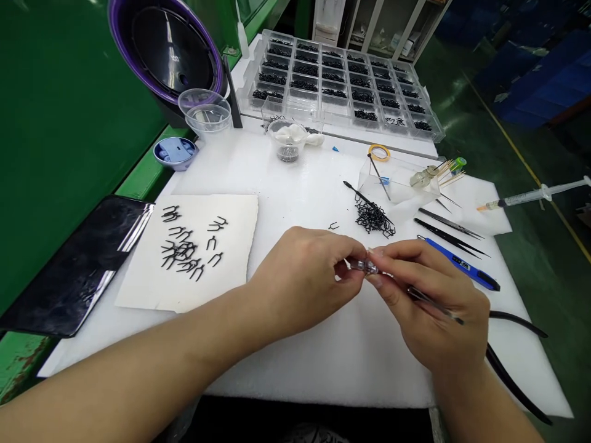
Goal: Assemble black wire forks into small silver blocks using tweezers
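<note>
Left hand (302, 280) and right hand (429, 301) together, pinching a small clear plastic part (364, 266) above the white foam sheet (323, 363). Right hand also grips tweezers (434, 303). Black wire clips (373, 218) piled just beyond.

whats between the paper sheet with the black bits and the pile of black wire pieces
In the head view, one small black wire piece lies on the white foam sheet between the paper sheet and the black pile.
</note>
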### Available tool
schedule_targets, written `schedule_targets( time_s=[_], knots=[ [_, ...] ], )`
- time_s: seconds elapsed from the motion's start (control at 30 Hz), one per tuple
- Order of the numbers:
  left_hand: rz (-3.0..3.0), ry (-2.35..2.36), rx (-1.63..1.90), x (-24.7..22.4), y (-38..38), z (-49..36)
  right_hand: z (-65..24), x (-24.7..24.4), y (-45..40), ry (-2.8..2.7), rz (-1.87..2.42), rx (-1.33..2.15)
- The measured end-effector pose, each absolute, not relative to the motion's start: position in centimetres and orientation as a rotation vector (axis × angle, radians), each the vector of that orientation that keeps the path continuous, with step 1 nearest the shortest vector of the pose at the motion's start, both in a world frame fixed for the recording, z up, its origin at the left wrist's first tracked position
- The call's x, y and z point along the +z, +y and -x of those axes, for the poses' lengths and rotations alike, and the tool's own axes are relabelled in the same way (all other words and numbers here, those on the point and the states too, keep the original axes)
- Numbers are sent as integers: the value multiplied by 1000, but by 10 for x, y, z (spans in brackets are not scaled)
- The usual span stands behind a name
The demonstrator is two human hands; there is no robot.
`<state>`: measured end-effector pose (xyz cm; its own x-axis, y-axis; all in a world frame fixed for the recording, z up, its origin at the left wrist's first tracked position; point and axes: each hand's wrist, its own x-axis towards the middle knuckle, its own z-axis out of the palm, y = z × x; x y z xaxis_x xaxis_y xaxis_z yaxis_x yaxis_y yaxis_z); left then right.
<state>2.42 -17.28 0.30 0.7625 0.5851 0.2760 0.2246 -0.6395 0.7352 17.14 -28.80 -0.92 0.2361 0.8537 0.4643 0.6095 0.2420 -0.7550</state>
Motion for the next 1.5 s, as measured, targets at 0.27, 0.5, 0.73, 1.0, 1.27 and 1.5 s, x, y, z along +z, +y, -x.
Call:
schedule_targets(
  time_s=[0.27, 0.5, 0.73, 1.0, 1.27, 1.5],
  knots=[
    [-2117, 703, 518, 7, -172, -26, -175, -9, -288, -1338, 1549, 292],
    [-2082, 741, 569, 8, -170, -23, -212, -4, -292, -1073, 1891, 54],
    [-2029, 719, 522, 7, -168, -22, -240, -10, -293, -1188, 2527, 96],
    [-1920, 730, 479, 10, -167, -22, -238, -10, -294, -1144, 2458, -47],
    [-1392, 776, 552, 11, -140, -21, -204, 17, -272, -1551, 2103, 223],
    [-1333, 706, 561, 14, -143, -17, -203, 12, -231, -1729, 2307, 193]
  ],
)
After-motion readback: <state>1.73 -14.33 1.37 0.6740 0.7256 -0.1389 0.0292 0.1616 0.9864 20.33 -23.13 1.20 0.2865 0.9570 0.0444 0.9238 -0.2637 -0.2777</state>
